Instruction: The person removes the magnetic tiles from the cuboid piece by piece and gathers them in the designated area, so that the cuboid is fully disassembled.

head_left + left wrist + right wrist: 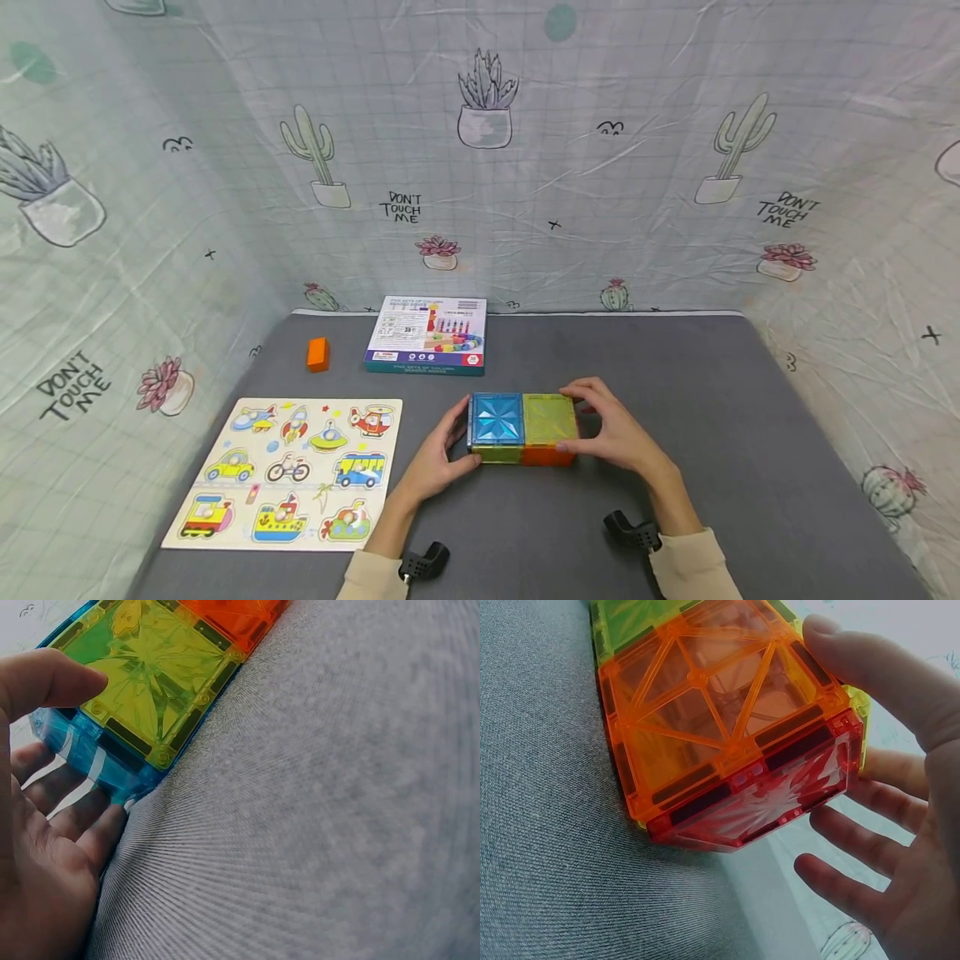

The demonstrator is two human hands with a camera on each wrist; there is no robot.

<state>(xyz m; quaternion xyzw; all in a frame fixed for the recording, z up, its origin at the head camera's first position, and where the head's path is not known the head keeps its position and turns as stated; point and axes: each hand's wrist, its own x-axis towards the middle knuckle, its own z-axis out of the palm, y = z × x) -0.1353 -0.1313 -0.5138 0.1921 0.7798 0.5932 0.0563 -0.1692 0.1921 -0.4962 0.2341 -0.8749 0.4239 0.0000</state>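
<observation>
A two-cube block of translucent magnetic tiles (522, 421) rests on the grey table in front of me. Its top is a blue tile on the left and a yellow one on the right; the front has a yellow-green and an orange tile. My left hand (437, 460) holds the left end, thumb on the yellow front tile (146, 671) and fingers against the blue end tile (112, 761). At the other end, my right hand (621, 429) grips front to back, its thumb by the orange tile (697, 682). The lower fingers spread beside the red end tile (769, 799).
To the left lies a white puzzle board (273, 518) with vehicle pictures. Behind it stands a small orange block (318, 354), beside a flat boxed set (425, 335). A patterned cloth (555, 183) hangs along the table's back and sides.
</observation>
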